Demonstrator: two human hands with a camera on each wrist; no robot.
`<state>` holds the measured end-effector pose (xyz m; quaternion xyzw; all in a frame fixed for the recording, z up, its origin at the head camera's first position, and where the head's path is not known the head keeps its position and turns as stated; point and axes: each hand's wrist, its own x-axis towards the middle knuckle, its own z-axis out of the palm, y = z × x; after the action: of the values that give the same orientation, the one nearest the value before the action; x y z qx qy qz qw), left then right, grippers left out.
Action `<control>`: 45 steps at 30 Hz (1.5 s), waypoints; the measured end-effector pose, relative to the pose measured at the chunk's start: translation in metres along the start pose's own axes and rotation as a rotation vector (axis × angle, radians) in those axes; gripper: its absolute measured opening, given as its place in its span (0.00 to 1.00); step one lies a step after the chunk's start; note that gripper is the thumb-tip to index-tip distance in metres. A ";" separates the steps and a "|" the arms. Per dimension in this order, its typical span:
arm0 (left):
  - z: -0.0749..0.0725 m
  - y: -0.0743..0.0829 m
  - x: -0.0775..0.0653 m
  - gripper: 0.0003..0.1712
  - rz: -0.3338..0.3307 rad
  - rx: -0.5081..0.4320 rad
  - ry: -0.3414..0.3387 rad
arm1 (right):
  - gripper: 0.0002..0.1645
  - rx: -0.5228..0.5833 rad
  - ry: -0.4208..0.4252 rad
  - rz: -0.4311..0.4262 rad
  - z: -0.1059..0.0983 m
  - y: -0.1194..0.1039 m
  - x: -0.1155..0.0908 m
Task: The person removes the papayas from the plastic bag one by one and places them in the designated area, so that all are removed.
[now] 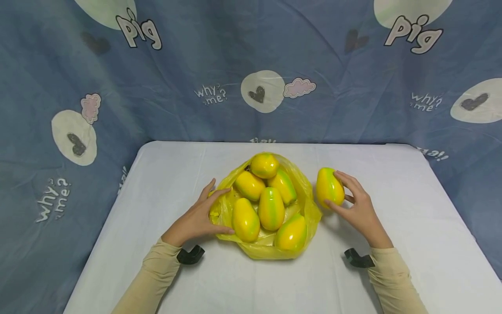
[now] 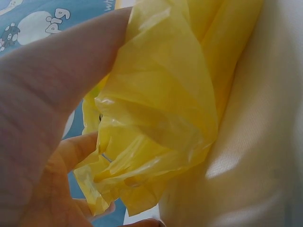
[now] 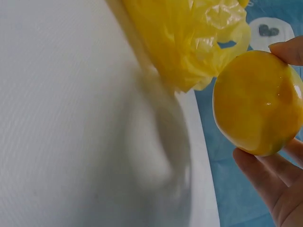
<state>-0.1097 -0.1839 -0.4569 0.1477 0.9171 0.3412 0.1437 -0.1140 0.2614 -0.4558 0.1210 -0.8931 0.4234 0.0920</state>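
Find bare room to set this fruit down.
Bare white tabletop lies right of the right hand, left of the left hand, and between the forearms, nearer than the yellow bag. Crowded: inside the bag, with six fruits.

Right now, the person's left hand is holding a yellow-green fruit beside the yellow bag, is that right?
The side is wrong: the head view shows the person's right hand holding the yellow-green fruit beside the yellow bag.

A white table (image 1: 423, 209), rounded at its far corners, stands before a blue curtain (image 1: 188, 52). It shows on both sides too, printed with pale ovals (image 1: 272, 89), dark hearts (image 1: 257, 94), pink clouds (image 1: 300, 87), "pig" (image 1: 413, 35) and "why me?" (image 1: 211, 94).
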 end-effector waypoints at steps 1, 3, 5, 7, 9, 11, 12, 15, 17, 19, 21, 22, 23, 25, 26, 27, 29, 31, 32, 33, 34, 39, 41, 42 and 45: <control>0.000 0.000 0.000 0.66 0.000 -0.002 0.000 | 0.49 -0.001 -0.002 0.003 0.000 0.001 0.000; 0.000 0.000 0.000 0.66 0.002 -0.002 0.001 | 0.48 -0.005 -0.004 0.005 0.000 0.004 0.000; 0.000 0.000 0.000 0.66 0.004 -0.002 0.002 | 0.48 -0.005 -0.009 0.008 0.001 0.008 0.001; 0.000 -0.001 0.000 0.66 0.007 0.002 0.005 | 0.48 -0.002 -0.017 0.008 0.001 0.011 0.001; 0.000 -0.001 -0.001 0.66 0.008 0.004 0.007 | 0.48 0.005 -0.023 0.007 0.002 0.014 0.001; 0.000 -0.001 -0.001 0.66 0.009 0.008 0.008 | 0.47 0.009 -0.029 0.012 0.003 0.017 0.001; 0.000 -0.001 -0.001 0.66 0.009 0.006 0.008 | 0.47 0.011 -0.031 0.012 0.004 0.018 0.001; -0.001 0.000 -0.001 0.66 0.006 0.002 0.007 | 0.47 0.015 -0.038 0.021 0.005 0.022 0.001; -0.001 0.000 -0.001 0.66 0.007 0.003 0.008 | 0.47 0.019 -0.044 0.025 0.005 0.024 0.001; -0.001 0.000 -0.001 0.66 0.007 0.000 0.008 | 0.47 0.024 -0.051 0.028 0.006 0.026 0.001; -0.001 0.000 -0.001 0.66 0.010 -0.001 0.008 | 0.47 0.030 -0.059 0.034 0.006 0.028 0.000; -0.001 0.000 -0.001 0.65 0.011 -0.001 0.008 | 0.47 0.032 -0.063 0.037 0.006 0.028 0.000; 0.000 0.000 -0.001 0.65 0.012 -0.001 0.008 | 0.47 0.034 -0.067 0.040 0.006 0.028 0.000; 0.000 0.000 -0.001 0.66 0.013 -0.002 0.006 | 0.47 0.036 -0.072 0.050 0.006 0.029 0.000; 0.000 0.000 -0.001 0.66 0.013 -0.002 0.006 | 0.46 0.036 -0.074 0.055 0.005 0.029 0.000; 0.000 0.000 -0.001 0.66 0.013 -0.003 0.006 | 0.46 0.037 -0.077 0.059 0.005 0.029 0.000; 0.000 0.000 0.000 0.66 0.014 -0.003 0.006 | 0.46 0.039 -0.084 0.068 0.004 0.029 0.000; 0.000 0.001 0.000 0.66 0.014 -0.005 0.005 | 0.46 0.042 -0.096 0.077 0.003 0.029 0.000; 0.000 0.001 0.000 0.66 0.014 -0.006 0.006 | 0.46 0.043 -0.103 0.080 0.003 0.029 0.000; 0.000 0.001 0.000 0.66 0.013 -0.006 0.006 | 0.47 0.042 -0.110 0.083 0.003 0.029 0.000; 0.000 0.001 0.000 0.66 0.012 -0.007 0.005 | 0.47 0.042 -0.117 0.087 0.002 0.029 0.000; 0.001 0.001 -0.001 0.65 0.003 -0.014 0.004 | 0.48 0.015 -0.124 0.102 0.002 0.029 -0.001; 0.001 0.000 -0.001 0.65 0.003 -0.015 0.004 | 0.48 0.007 -0.119 0.105 0.002 0.029 -0.001; 0.001 0.000 -0.001 0.65 0.004 -0.014 0.004 | 0.47 0.007 -0.118 0.104 0.002 0.029 -0.001; 0.002 -0.001 0.000 0.65 0.006 -0.017 0.001 | 0.46 0.008 -0.114 0.099 0.003 0.029 -0.001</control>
<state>-0.1089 -0.1837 -0.4584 0.1488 0.9139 0.3493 0.1434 -0.1216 0.2776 -0.4793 0.1010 -0.9000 0.4235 0.0195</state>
